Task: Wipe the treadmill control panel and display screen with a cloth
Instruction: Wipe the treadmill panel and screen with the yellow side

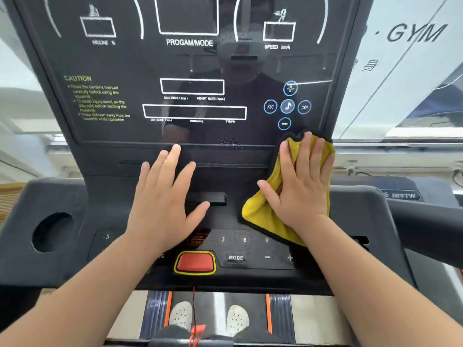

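The treadmill's dark display screen [140, 71] fills the upper view, with white readout boxes and blue music buttons at its lower right. Below it lies the control panel [250, 249] with number keys, a MODE key and a red stop button [195, 262]. A yellow cloth [260, 209] with a dark edge lies against the console's right side, just under the screen's bottom right corner. My right hand [300, 186] presses flat on the cloth with straight fingers. My left hand [162, 194] rests flat on the bare console left of centre, fingers spread, holding nothing.
A round cup holder [53, 232] sits in the left console wing. The right handlebar wing [426, 221] runs off to the right. A red safety cord [194, 311] hangs below the stop button. Two white shoes [208, 319] stand on the belt. A neighbouring machine [406, 195] stands beyond.
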A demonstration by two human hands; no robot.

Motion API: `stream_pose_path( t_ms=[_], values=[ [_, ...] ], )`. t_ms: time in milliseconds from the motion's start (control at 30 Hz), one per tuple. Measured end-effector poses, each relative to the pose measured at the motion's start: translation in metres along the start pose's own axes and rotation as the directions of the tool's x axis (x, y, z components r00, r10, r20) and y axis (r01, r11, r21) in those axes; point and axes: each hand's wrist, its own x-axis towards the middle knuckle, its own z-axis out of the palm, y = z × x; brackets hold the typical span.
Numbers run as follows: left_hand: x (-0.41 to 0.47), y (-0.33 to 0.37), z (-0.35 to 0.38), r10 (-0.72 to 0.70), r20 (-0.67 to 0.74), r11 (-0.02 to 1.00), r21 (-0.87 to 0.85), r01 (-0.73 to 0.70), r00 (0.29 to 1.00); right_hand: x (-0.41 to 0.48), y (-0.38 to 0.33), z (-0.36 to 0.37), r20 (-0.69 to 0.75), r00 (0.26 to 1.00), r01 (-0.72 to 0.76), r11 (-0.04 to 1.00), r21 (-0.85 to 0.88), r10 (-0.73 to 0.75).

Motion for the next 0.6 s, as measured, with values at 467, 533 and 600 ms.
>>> stream_pose_path(
  t_ms=[467,533,600],
  values=[
    [-0.003,-0.004,0.011,-0.041,-0.047,0.998,-0.049,0.039,0.998,0.045,-0.035,-0.017,0.005,0.706,0.704,0.701,-0.116,-0.708],
    [-0.003,-0.005,0.011,-0.046,-0.042,0.998,-0.052,0.044,0.998,0.054,-0.026,-0.024,0.032,0.664,0.743,0.654,-0.138,-0.747],
    [-0.003,-0.007,0.010,-0.042,-0.056,0.997,-0.067,0.039,0.998,0.068,-0.013,-0.033,-0.017,0.695,0.700,0.681,-0.214,-0.719]
  ],
)
